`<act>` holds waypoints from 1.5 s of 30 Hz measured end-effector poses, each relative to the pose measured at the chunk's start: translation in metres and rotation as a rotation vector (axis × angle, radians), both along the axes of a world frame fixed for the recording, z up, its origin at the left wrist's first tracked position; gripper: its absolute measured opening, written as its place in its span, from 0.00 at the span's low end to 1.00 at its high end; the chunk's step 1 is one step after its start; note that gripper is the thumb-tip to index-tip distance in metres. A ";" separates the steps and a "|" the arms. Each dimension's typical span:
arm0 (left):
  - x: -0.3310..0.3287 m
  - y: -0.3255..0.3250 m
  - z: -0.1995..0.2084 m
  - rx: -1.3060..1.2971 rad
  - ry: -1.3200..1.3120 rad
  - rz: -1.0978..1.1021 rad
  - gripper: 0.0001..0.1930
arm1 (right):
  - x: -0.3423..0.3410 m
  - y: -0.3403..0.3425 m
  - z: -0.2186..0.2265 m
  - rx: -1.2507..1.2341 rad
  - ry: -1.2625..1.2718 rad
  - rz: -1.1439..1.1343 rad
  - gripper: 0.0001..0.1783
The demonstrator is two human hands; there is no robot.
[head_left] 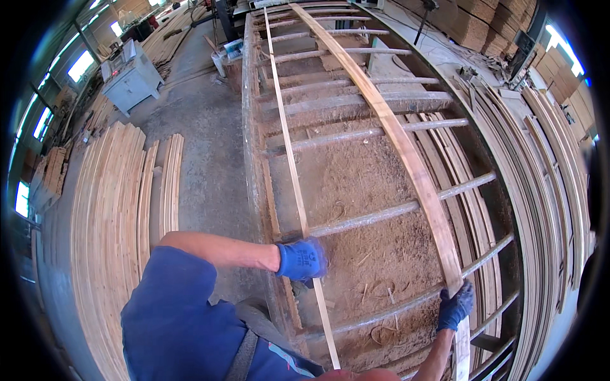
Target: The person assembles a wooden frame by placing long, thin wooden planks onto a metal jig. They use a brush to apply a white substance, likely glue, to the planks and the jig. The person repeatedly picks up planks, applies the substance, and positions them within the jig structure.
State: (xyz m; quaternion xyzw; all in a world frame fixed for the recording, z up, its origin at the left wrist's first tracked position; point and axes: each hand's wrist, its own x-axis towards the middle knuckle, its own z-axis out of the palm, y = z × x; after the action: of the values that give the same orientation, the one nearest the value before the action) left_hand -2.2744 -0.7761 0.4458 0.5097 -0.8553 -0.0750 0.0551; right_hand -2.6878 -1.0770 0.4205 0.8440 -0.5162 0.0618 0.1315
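My left hand (301, 259), in a blue work glove, is closed over a thin wooden strip (283, 120). The strip runs lengthwise along the left side of a metal roller frame (249, 114). My right hand (456, 307), gloved in darker blue, grips the near part of a wider wooden board (406, 149). That board lies across the rollers (375, 219) and reaches to the far end of the frame. A gap separates the two pieces. The undersides of both hands are hidden, and the left glove is slightly blurred.
Sawdust and thin offcuts (375, 273) cover the floor beneath the rollers. Stacked planks (111, 203) lie on the left, and long boards (527, 171) on the right. A grey metal cabinet (132, 79) stands at the far left, and a white bucket (219, 63) beside the frame's far end.
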 end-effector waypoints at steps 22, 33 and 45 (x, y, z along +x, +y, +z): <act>-0.001 0.096 -0.044 -0.193 -0.055 0.234 0.35 | 0.028 0.253 0.028 0.883 -0.452 0.118 0.21; -0.010 0.043 0.015 0.067 0.246 0.118 0.23 | -0.053 0.377 -0.003 0.987 -0.289 -0.200 0.32; -0.042 0.032 -0.028 0.341 0.122 -0.058 0.20 | -0.068 0.429 0.008 0.821 -0.456 -0.370 0.32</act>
State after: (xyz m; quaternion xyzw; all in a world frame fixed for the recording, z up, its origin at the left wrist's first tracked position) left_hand -2.3164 -0.7441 0.4182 0.4814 -0.8396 -0.2512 0.0174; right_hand -2.7562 -0.6475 0.4284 0.6855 -0.6546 0.0123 -0.3186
